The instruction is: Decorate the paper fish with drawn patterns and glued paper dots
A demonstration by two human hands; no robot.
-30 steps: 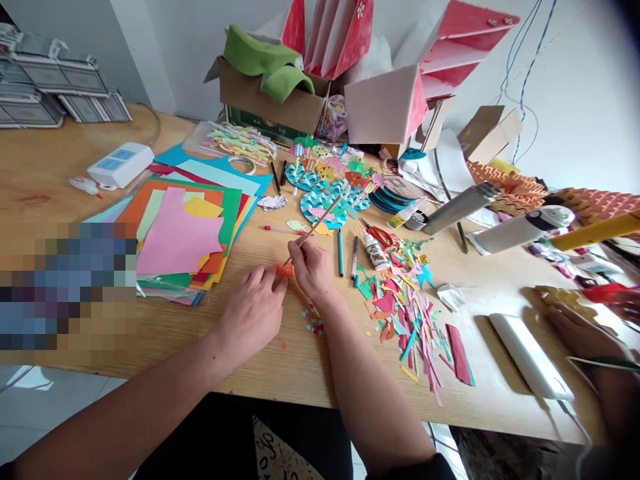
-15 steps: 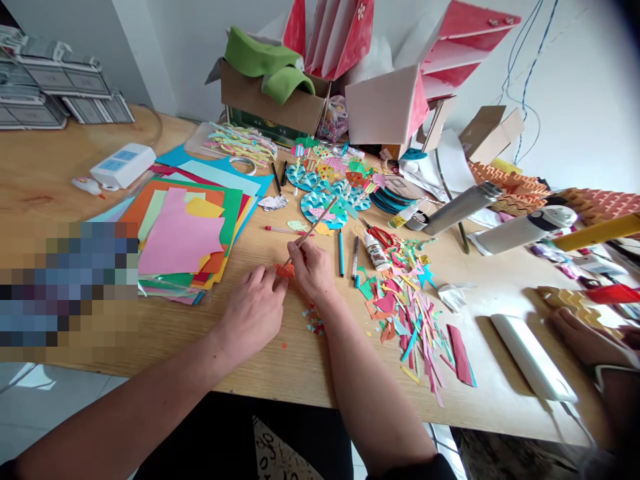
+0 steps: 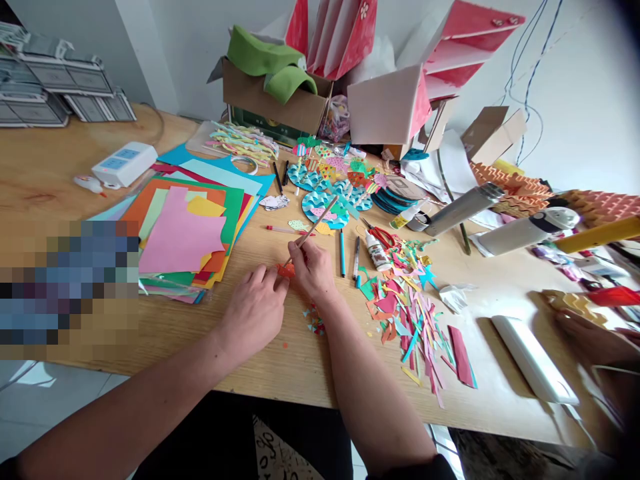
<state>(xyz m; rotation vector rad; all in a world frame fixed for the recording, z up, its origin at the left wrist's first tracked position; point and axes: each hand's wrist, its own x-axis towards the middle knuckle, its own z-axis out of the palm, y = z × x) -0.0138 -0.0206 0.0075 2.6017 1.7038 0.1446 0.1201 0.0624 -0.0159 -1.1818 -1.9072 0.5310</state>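
Note:
Between my thumb and fingers, my right hand (image 3: pixel 313 269) grips a thin brown stick (image 3: pixel 320 222), slanting up and away to the right; its lower end is hidden by the hand. A small orange paper piece (image 3: pixel 286 270) lies on the table under that hand. My left hand (image 3: pixel 257 303) holds the paper piece down from the left with its fingertips. Just beyond are paper fish, among them a yellow one (image 3: pixel 324 229), and blue wavy paper discs (image 3: pixel 325 208). A blue pen (image 3: pixel 343 253) and a white glue bottle (image 3: pixel 377 251) lie to the right.
Stacked coloured paper (image 3: pixel 183 233) is at the left. Paper scraps (image 3: pixel 420 320) spread at the right, with red-handled scissors (image 3: pixel 383 235) above them. A grey flask (image 3: pixel 465 208), a white bottle (image 3: pixel 525 231) and a white lamp-like bar (image 3: pixel 535 360) stand farther right, near another person's hand (image 3: pixel 590 337).
My hands, the stick and the orange paper hold almost the same pose. The view has shifted very slightly. At the far right, the other person's hand has moved a little.

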